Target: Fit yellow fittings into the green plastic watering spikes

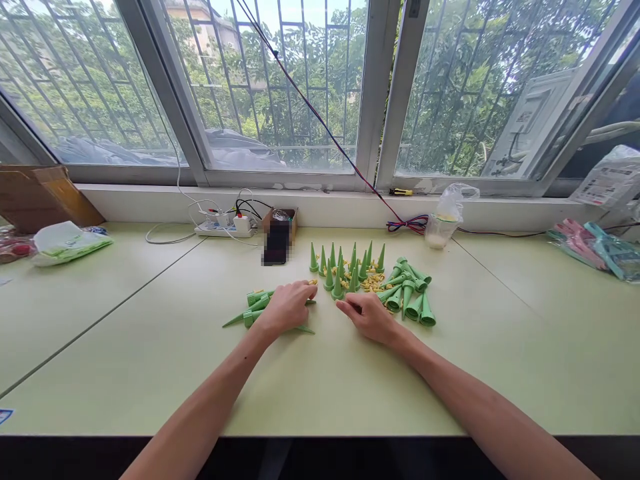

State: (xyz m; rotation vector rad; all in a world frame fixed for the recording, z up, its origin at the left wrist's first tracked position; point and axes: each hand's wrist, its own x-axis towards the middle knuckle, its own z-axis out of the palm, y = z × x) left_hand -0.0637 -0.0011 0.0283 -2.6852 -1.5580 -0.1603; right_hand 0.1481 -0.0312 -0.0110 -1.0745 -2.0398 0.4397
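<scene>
My left hand (287, 305) is closed in a pinch, with a small yellow piece (313, 283) at its fingertips. Under and beside it lie several green plastic spikes (257, 303), partly covered by the hand. My right hand (371, 317) is also closed, thumb against curled fingers; whatever it holds is hidden. Just beyond both hands, several green cones (337, 285) stand upright with points up. Small yellow pieces (373, 283) lie scattered among them. Right of my right hand is a pile of green spikes with wide hollow ends (407, 293).
Along the sill stand a power strip (225, 227) with cables, a small box with a dark phone (276, 241), and a plastic cup with a bag (437, 230). Plastic packages (70, 243) lie far left, pink and teal packs (595, 247) far right. The table's front edge is near.
</scene>
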